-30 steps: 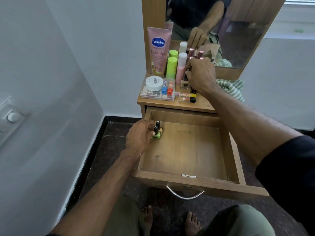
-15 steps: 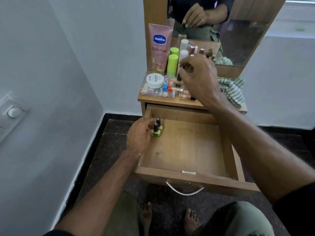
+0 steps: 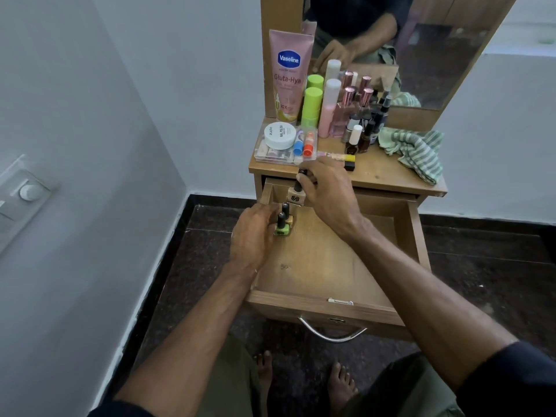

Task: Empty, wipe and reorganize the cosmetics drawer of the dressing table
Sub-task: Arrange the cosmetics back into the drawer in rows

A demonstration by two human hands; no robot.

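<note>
Refilling the wiped drawer with nail polish

The open drawer [image 3: 325,266] of the dressing table [image 3: 391,173] is nearly bare; most cosmetics [image 3: 340,106] and the striped cloth [image 3: 418,149] sit on top. The right hand [image 3: 328,188] pinches a beige nail polish bottle [image 3: 296,197] by its cap above the drawer's back-left corner. The left hand [image 3: 252,233] curls around two bottles [image 3: 282,224] standing there, seemingly steadying them. Set down carelessly, the beige bottle could topple those upright two. Half a second ago the right hand was up among the tabletop cosmetics; it has since come down with the bottle.
</note>
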